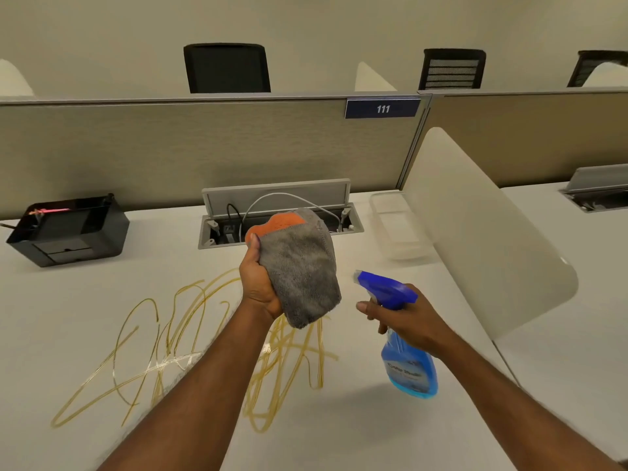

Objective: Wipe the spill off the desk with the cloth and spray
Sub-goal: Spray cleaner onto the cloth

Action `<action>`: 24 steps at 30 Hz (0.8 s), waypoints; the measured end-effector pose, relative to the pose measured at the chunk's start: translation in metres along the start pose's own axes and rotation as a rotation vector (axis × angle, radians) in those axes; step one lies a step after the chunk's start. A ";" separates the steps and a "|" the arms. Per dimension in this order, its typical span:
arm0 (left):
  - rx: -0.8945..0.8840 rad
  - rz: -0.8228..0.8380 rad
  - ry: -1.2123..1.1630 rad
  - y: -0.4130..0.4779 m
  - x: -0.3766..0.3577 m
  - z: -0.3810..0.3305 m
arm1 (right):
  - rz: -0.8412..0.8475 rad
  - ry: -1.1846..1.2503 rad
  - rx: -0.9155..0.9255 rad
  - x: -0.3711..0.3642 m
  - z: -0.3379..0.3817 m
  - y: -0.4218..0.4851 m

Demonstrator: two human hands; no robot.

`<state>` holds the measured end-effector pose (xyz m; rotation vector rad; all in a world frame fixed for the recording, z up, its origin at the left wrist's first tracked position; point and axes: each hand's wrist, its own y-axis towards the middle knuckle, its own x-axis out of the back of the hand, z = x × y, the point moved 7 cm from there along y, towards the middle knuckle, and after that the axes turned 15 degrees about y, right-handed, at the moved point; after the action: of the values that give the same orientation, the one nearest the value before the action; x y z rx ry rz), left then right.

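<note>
White desk (356, 430), one yellow spill (190, 351), one cloth (300, 266), one spray bottle (406, 341), two hands

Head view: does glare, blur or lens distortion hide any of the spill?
Head view: a white glare streak crosses part of the spill; the spray bottle label is blurred; wide-angle distortion curves the partition top edge.

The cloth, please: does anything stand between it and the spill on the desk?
Nothing visible does. The left hand holds the cloth in the air over the yellow spill on the desk; the spray bottle in the right hand is off to the side.
</note>
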<state>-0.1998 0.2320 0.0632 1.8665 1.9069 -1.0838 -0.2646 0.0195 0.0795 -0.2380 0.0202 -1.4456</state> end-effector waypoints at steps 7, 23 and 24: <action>-0.002 -0.002 -0.003 -0.008 0.006 -0.003 | 0.084 0.076 0.024 -0.013 0.012 -0.016; -0.032 0.001 0.043 -0.009 0.010 -0.015 | 0.091 0.041 0.011 -0.011 0.022 -0.029; -0.024 -0.008 0.044 -0.008 0.011 -0.013 | 0.081 0.036 0.008 -0.011 0.022 -0.029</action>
<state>-0.2054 0.2499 0.0674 1.8865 1.9439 -1.0258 -0.2909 0.0309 0.1041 -0.2024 0.0523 -1.3686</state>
